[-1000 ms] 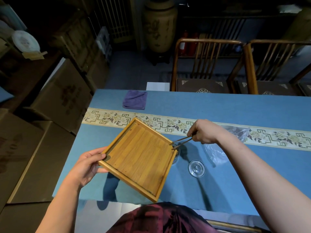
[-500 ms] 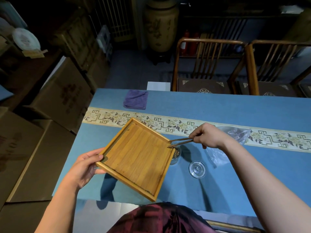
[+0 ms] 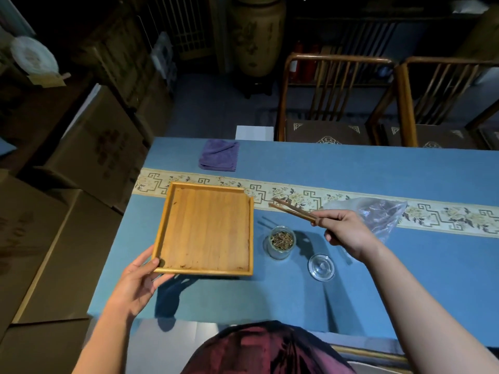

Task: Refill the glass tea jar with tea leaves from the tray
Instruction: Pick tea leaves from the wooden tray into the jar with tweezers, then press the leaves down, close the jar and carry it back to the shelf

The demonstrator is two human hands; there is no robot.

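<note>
While the left hand (image 3: 140,279) grips the tray (image 3: 206,229) by its near-left corner, thumb curled over the rim, the right hand (image 3: 344,232) pinches tongs (image 3: 293,209) — their 2 tips slightly apart. Just right of the tray stands the jar (image 3: 280,242), open, tea leaves inside — its lid (image 3: 321,267) lies nearby.

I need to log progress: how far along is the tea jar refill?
Mostly done: the small glass jar holds leaves. In hand: left hand holds the nearly bare square bamboo tray, right hand the wooden tongs. Left: fit the round glass lid.
</note>
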